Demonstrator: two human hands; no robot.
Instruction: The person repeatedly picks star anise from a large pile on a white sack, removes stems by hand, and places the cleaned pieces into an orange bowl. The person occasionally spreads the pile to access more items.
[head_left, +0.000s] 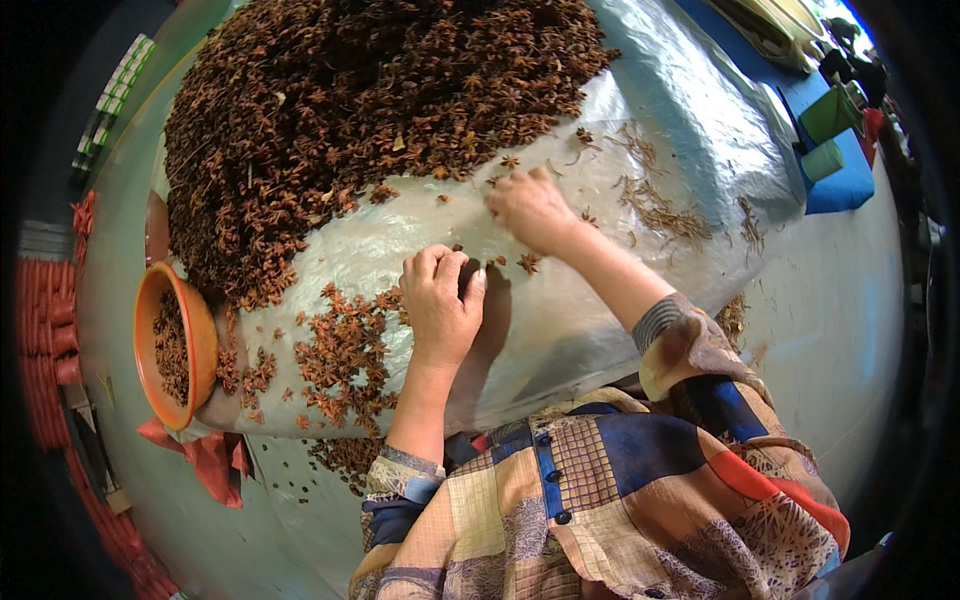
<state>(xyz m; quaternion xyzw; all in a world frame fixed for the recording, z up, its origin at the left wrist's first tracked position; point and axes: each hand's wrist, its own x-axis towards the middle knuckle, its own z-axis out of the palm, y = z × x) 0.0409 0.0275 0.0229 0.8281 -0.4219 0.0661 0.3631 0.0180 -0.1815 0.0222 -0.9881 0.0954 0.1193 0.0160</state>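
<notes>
A large heap of dried star anise (375, 90) covers the far side of a plastic-covered surface (555, 315). My left hand (442, 300) is over the near middle, fingers curled, beside a smaller spread of star anise (345, 352); whether it holds anything is hidden. Up and to the right, my right hand (529, 208) reaches palm down near the heap's edge, slightly blurred, its fingertips close to a single star anise (510, 161). Another star anise (529, 262) lies below that hand. Thin dried stems (664, 210) are scattered to its right.
An orange plastic bowl (202, 352) holding star anise stands at the left. Red fabric or plastic (214, 469) lies below it. Red stacked sacks (49, 352) are at the far left. Green cups (823, 161) stand on a blue surface (851, 187) at the upper right.
</notes>
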